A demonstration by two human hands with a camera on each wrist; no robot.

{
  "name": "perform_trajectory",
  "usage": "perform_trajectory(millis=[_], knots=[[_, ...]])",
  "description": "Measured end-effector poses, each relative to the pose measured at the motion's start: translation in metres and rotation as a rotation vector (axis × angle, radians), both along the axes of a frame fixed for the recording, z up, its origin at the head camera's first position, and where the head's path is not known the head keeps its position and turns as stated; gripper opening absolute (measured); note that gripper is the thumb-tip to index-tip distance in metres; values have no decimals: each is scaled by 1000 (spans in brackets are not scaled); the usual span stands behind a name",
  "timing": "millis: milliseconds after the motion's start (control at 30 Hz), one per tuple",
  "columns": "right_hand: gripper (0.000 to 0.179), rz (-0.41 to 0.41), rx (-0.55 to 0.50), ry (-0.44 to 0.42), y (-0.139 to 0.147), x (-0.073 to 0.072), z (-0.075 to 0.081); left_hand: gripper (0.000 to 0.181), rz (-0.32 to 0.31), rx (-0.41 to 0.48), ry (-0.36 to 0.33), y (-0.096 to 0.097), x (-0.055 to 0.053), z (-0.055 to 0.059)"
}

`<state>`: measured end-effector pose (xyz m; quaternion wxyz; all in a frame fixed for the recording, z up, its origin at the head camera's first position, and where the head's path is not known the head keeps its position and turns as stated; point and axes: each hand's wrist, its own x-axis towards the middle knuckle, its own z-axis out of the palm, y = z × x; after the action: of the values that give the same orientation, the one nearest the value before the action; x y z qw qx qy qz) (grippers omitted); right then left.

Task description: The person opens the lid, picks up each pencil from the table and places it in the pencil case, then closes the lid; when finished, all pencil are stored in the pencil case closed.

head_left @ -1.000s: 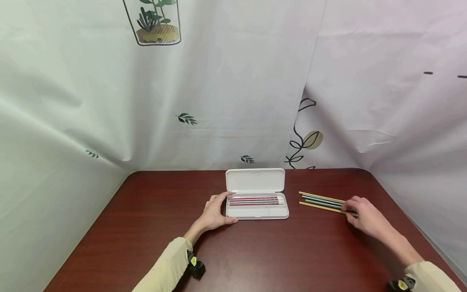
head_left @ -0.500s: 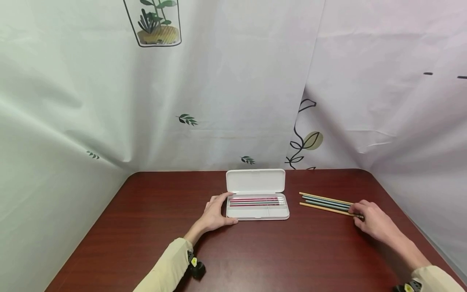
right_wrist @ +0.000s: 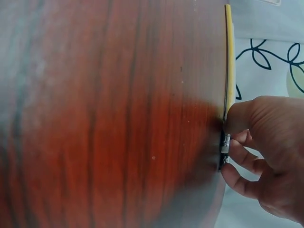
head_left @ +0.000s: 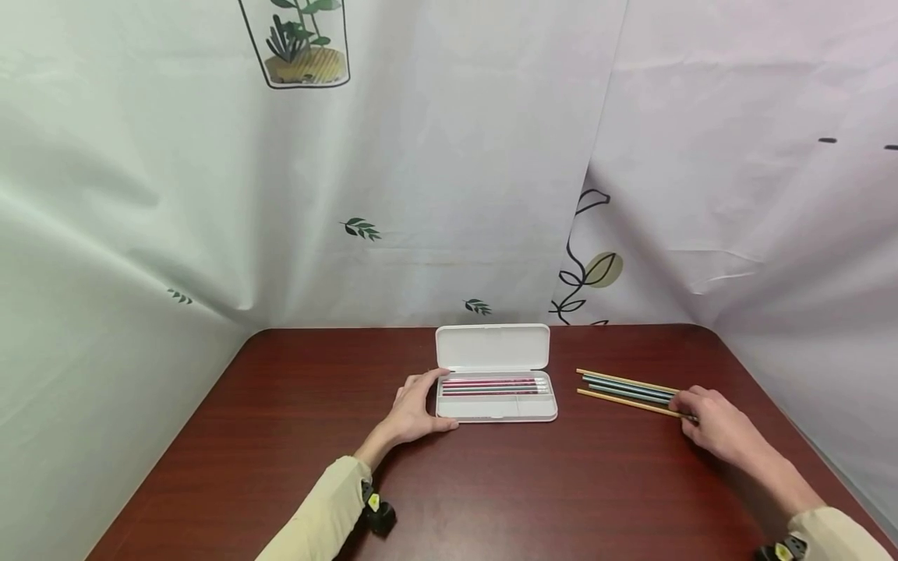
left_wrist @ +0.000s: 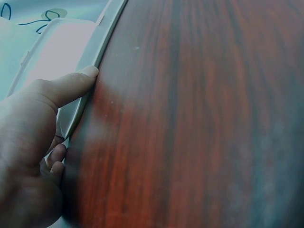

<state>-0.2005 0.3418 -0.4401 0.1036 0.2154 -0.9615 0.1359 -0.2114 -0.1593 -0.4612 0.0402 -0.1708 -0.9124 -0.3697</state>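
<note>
A white pencil case (head_left: 536, 407) lies with its lid (head_left: 493, 347) raised. Several red and grey-green pencils (head_left: 489, 382) lie side by side in its long rear compartment. My left hand (head_left: 410, 413) holds the case's left end, the thumb along the front edge and the fingers at the back corner. To the right of the case, yellow and teal pencils (head_left: 626, 401) lie slanted on the table. My right hand (head_left: 719, 425) pinches at their right ends. In the right wrist view, the thumb is against a yellow pencil (right_wrist: 229, 52) and the fingertips are by the silvery ends.
The dark red-brown table (head_left: 533, 483) reaches back to a white printed cloth (head_left: 456, 179), which also hangs at both sides. Two small compartments in the front of the case hold no pencils. A black wrist camera (head_left: 380, 516) sits under the left sleeve.
My right hand has slid right along the loose pencils to their ends, then stayed nearly still over the last half second. The left hand and the case keep their places.
</note>
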Motion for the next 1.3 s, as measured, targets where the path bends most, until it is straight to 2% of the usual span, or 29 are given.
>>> perform_trajectory(millis=[200,533,833,1300], knots=[[25,20,17,0,1,-1,-1,87,3,-7,2,0,-1,-1],[32,99,25,63,6,-3,-5,86,-5,-5,2,-1,0,-2],[40,192,-32,181,9,-5,-9,87,-4,-3,-6,-1,0,-1],[40,246,-77,226,-2,-10,1,86,-7,-9,-2,-1,0,0]])
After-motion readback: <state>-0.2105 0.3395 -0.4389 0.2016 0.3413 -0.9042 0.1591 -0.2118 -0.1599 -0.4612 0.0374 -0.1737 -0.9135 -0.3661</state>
